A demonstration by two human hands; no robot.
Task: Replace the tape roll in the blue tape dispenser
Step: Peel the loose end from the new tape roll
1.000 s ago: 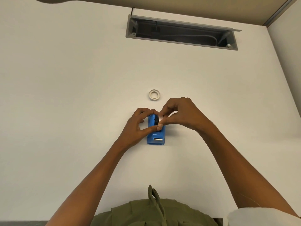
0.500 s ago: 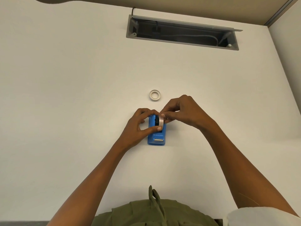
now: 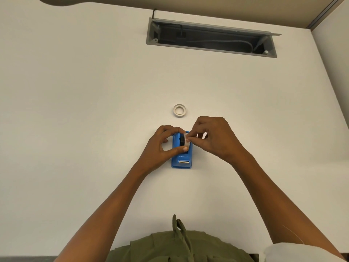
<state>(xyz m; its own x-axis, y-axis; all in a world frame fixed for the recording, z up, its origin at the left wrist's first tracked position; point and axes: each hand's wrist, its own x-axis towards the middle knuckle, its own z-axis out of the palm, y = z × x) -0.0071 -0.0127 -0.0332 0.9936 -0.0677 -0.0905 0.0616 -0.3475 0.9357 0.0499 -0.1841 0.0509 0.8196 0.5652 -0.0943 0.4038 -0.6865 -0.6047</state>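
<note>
The blue tape dispenser [image 3: 181, 157] lies flat on the white table, its metal cutter towards me. My left hand [image 3: 162, 146] grips its far half, thumb across the top and fingers curled over the back end. My right hand [image 3: 213, 137] pinches a white tape roll [image 3: 186, 138] standing on edge over the dispenser's black slot, right of the black hub. How deep the roll sits in the slot is hidden by my fingers. A second white tape roll [image 3: 179, 110] lies flat on the table just beyond the dispenser.
A grey cable tray [image 3: 211, 37] with its lid open is sunk into the table at the far side, cables inside. The table's right edge runs past [image 3: 328, 76]. My green clothing shows at the bottom.
My right hand has turned and shifted slightly right with the roll, which now stands on edge at the slot. The left hand keeps its hold on the dispenser.
</note>
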